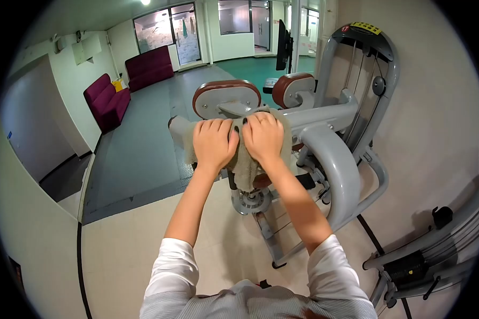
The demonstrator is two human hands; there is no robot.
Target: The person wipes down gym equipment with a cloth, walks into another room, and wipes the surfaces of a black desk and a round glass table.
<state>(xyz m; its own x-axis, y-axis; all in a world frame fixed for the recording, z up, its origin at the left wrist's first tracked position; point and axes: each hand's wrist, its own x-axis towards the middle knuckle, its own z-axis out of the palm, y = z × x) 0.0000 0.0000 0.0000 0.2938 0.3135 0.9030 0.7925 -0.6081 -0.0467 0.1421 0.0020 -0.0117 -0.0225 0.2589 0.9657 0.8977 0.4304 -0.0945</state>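
Observation:
A grey-green cloth (245, 171) is draped over a bar of a grey gym machine (341, 170). My left hand (214, 142) presses on the cloth from above, its fingers together and curled over the far edge. Close beside it on the right, my right hand (263, 137) lies on the same cloth with fingers bent over the edge. The thumbs point toward each other with a small gap between. Just beyond the hands stands a pad with a brown rim (226, 99), and a second brown pad (294, 90) is further right. The cloth hides the bar beneath.
Two purple sofas (149, 68) stand at the back left. The machine's weight tower (359, 80) rises on the right by the wall. Another machine (426, 266) is at the lower right. A dark screen (283, 45) stands behind the pads.

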